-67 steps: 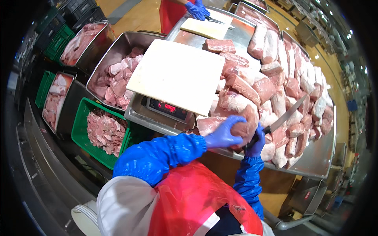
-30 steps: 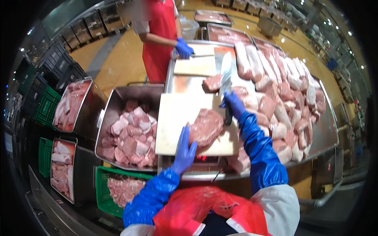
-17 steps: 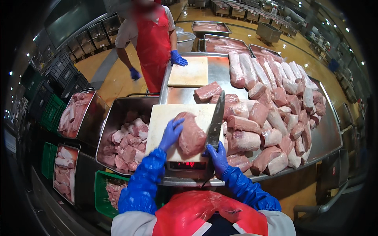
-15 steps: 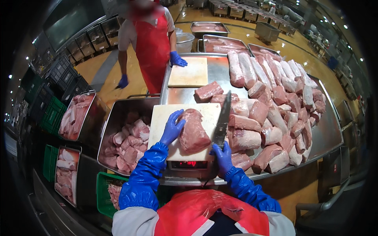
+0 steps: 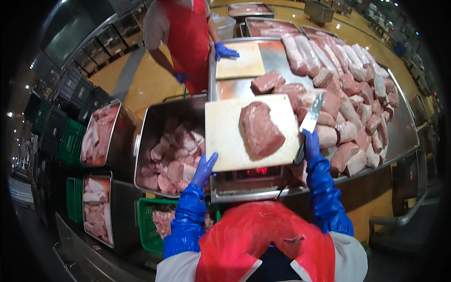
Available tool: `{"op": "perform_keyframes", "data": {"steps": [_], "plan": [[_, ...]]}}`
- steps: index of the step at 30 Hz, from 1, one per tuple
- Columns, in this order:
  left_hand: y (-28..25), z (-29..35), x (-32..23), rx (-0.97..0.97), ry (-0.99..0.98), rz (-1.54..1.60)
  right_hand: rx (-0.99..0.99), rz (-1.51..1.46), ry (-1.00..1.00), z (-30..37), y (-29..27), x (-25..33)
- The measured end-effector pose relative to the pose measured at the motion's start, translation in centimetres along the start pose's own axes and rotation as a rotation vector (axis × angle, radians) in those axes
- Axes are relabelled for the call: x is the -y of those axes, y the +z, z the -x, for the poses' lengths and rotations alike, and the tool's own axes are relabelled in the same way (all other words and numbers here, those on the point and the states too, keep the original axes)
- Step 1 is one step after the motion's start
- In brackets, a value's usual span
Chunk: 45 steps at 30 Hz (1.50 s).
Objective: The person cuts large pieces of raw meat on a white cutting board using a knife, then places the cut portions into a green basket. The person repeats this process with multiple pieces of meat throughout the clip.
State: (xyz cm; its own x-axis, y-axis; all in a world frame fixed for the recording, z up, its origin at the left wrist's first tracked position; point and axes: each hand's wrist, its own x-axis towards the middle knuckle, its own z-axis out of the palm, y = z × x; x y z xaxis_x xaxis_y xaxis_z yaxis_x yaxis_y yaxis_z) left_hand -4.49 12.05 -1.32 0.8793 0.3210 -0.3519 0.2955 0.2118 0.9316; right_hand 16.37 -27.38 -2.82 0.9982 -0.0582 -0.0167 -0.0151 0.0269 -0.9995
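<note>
My left hand (image 5: 204, 170), in a blue glove, grips the near left corner of a white cutting board (image 5: 223, 136), thumb along its edge. A large piece of raw pink meat (image 5: 261, 129) lies right of the board's middle, with neither hand on it. My right hand (image 5: 310, 144), gloved too, is closed round a knife (image 5: 313, 112) at the board's right edge. The blade points away from me over other meat, and the dark handle shows partly below my fist. Under the board's near edge is a scale with a lit red display (image 5: 258, 172).
Meat pieces (image 5: 345, 134) pile up on the steel table (image 5: 394, 127) at right, longer loins behind. Left stands a steel bin (image 5: 145, 141) of cut meat; a green basket (image 5: 148, 230) sits below. Across, a co-worker's gloved hand (image 5: 227, 50) rests on another board (image 5: 244, 66).
My left hand has left the meat for the board's near left corner. The knife in my right hand has turned, and the view has shifted. The co-worker's other arm has moved inward.
</note>
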Motion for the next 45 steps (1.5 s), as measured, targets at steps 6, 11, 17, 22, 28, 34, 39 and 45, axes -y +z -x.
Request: {"op": "perform_keyframes", "data": {"steps": [6,11,17,22,28,34,39,45], "plan": [[-1.2,1.5,2.7,0.036,0.017,0.032,0.175,0.064,0.126,-1.0,2.5,1.2],[-1.0,0.9,2.2,0.016,0.058,0.031,0.153,0.013,0.211,0.6,3.0,3.4],[-0.9,-0.2,-0.2,-0.028,0.085,-0.071,0.127,0.052,0.211,1.6,4.1,3.0],[-1.2,-0.2,-1.2,-0.092,-0.135,-0.169,0.136,0.071,0.223,2.3,4.4,3.5],[4.2,2.5,-2.3,-0.424,0.696,-0.657,0.107,0.089,0.018,1.4,3.6,7.3],[19.3,-2.1,-1.4,-0.369,0.577,-0.077,0.355,-0.193,0.149,1.9,9.9,2.2],[12.1,-10.3,-7.8,0.213,0.331,-0.071,0.356,-0.236,0.165,9.7,12.5,5.4],[12.9,-11.0,-7.7,-0.169,0.877,-0.441,0.414,-0.071,0.181,8.7,8.7,8.0]]}}
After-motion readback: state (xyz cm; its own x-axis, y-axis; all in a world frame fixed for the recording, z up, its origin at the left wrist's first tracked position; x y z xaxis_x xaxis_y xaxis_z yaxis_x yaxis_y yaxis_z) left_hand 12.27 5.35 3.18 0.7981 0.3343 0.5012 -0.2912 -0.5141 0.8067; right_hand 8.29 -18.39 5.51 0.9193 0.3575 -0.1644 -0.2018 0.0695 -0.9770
